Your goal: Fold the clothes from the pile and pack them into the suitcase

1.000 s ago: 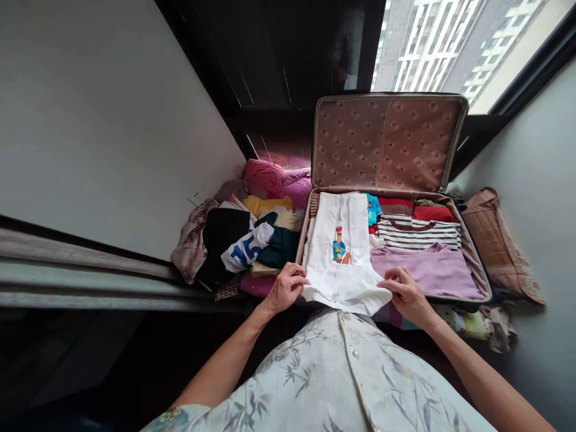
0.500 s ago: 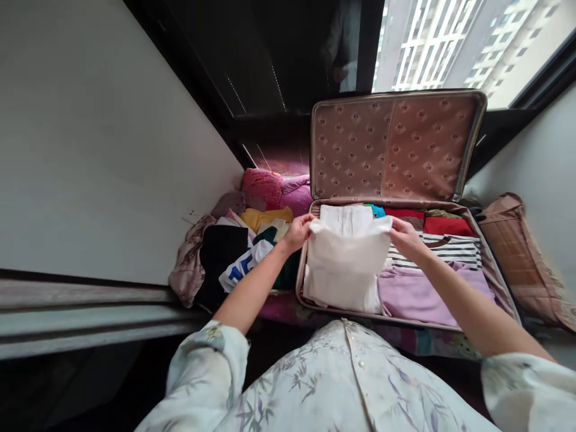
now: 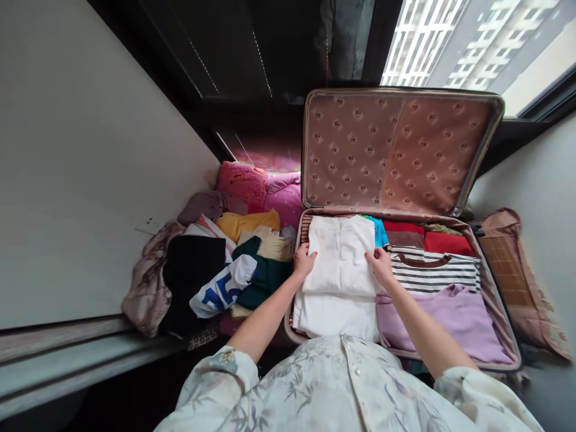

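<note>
A folded white garment (image 3: 341, 255) lies flat in the left part of the open suitcase (image 3: 513, 336). My left hand (image 3: 305, 262) pinches its left edge, and my right hand (image 3: 380, 265) pinches its right edge. More white cloth (image 3: 337, 315) shows below it, closer to my body. Right of my right hand lies a black-and-white striped top (image 3: 436, 273) with a brown neckline. Folded lilac cloth (image 3: 443, 321) sits in front of that top. Along the back are a blue garment (image 3: 377, 231) and red clothes (image 3: 447, 243).
The patterned pink lid (image 3: 391, 150) stands upright against the window. To the left is a heap with a black garment (image 3: 193, 270), white cloth with blue marks (image 3: 225, 288), yellow cloth (image 3: 247, 224) and pink bedding (image 3: 245, 183). A brown checked cloth (image 3: 513, 270) lies right of the suitcase.
Both hands have lowered the white garment; its raised, sagging near edge now lies flat on the white cloth. The hands moved from its upper corners to its sides. The view shifted slightly.
</note>
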Available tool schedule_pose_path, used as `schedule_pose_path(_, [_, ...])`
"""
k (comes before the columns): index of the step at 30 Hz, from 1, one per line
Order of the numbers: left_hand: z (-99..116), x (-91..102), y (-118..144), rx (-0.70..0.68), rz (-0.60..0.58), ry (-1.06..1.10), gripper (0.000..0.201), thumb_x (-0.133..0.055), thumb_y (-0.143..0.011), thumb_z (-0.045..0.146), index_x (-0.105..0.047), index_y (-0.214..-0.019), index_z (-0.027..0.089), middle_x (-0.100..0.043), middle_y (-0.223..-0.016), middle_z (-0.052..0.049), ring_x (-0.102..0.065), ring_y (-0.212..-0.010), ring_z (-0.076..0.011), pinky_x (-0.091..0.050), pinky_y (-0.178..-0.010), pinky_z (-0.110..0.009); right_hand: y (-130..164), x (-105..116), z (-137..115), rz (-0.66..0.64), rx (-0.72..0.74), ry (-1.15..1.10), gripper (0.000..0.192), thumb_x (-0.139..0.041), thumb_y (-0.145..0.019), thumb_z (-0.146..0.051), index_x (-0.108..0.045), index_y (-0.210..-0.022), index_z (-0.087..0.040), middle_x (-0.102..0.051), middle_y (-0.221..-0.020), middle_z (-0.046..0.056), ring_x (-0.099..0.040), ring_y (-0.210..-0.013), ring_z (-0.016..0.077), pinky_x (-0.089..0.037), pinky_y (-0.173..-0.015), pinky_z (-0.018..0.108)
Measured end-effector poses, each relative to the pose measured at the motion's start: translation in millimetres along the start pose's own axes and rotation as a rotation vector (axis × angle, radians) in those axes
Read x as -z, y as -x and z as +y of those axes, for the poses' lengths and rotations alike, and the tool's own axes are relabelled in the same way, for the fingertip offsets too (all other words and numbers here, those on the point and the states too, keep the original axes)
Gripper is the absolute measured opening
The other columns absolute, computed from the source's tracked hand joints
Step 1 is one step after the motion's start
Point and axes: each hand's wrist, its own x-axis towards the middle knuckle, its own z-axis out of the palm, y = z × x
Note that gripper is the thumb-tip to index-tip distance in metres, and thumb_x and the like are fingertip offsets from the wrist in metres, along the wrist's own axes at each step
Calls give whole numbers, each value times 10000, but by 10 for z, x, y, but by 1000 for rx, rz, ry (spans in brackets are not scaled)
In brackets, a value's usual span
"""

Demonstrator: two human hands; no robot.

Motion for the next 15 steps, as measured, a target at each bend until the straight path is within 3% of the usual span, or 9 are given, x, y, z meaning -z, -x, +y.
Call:
schedule_pose_path(3, [24,-75,-104,-48,0,47,222,-712,-760,130,-677,-972,185,-763,-926,-83,-719,-839,-218,-539,-817,-321,-83,-1,83,49,27,101,364,-692,-650,-524,-594,-768,-193,-658,-725,33,-546,-656,168,-438,-598,279])
schedule_pose_path(7, [102,-121,-246,-35,62,-7,37,-662,-812,162,-654,-817,198,-708,-800,-38,-663,-766,-194,-512,-779,-293,-145,3,124,74,38,182,347,-639,-719,-540,-599,-758,-198,-603,-652,3,-512,-643,163,-414,-585,269])
schedule_pose_path(9, [139,-122,-286,-45,87,-41,58,-634,-846,191,-643,-792,208,-672,-768,-24,-634,-760,-191,-500,-799,-292,-158,4,127,90,52,222,340,-614,-743,-538,-606,-757,-199,-593,-642,5,-508,-646,168,-414,-598,275])
schedule_pose_path(13, [207,-154,-266,-105,128,-127,55,-662,-826,165,-658,-862,206,-665,-948,-79,-633,-982,-244,-476,-951,-337,-153,-7,119,142,84,262,357,-584,-744,-528,-642,-841,-189,-654,-772,52,-558,-714,199,-444,-687,310])
schedule_pose_path(15, [235,-189,-214,-109,139,-164,210,-709,-781,132,-666,-977,193,-654,-1084,-116,-607,-1117,-277,-445,-1037,-374,-134,-15,108,166,83,290,420,-609,-718,-537,-652,-935,-181,-686,-885,85,-591,-783,223,-460,-743,330])
